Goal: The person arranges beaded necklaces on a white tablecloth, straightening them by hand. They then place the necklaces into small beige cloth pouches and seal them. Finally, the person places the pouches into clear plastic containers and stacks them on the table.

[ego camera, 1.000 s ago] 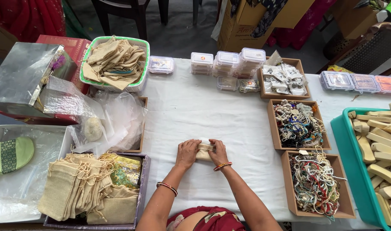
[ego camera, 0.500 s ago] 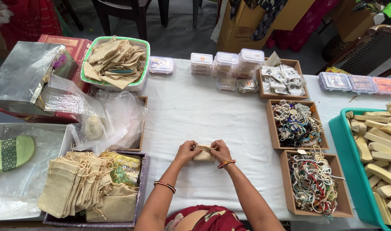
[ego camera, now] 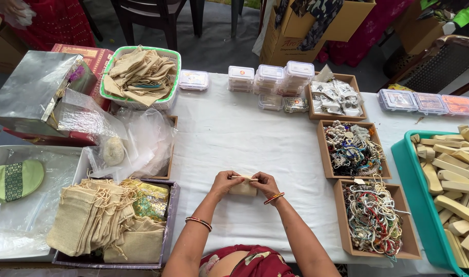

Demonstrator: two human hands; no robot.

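The small beige cloth pouch (ego camera: 244, 186) lies on the white tabletop (ego camera: 244, 133), directly in front of me, between my two hands. Its long axis runs left to right, parallel to the near table edge; I cannot tell which end is the mouth. My left hand (ego camera: 224, 183) grips the pouch's left end, fingers curled over it. My right hand (ego camera: 265, 184) grips the right end the same way. A thin drawstring (ego camera: 243, 178) spans between my fingertips along the top edge. To the left sits a box of matching empty pouches (ego camera: 98, 225); to the right, wooden trays of beaded necklaces (ego camera: 374, 218).
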